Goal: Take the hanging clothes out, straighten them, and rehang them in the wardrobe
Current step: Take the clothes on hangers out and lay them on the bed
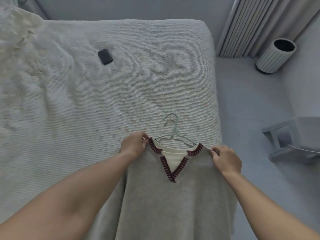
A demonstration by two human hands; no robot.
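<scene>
A grey V-neck sweater [173,205] with dark red stitching round its white collar hangs from a pale wire hanger [171,130] over the near edge of the bed [103,101]. Inside the neckline a cream layer shows. My left hand [134,146] pinches the sweater's left shoulder beside the collar. My right hand [226,160] pinches the right shoulder. The hanger's hook points away from me, and it seems doubled, as if two hangers lie together. The lower part of the sweater runs out of view at the bottom.
A dark phone [105,56] lies on the bed further back. A fluffy white blanket [20,58] covers the bed's left side. On the floor to the right stand a ribbed white bin [275,56], a curtain [251,26] and a grey stool [294,139].
</scene>
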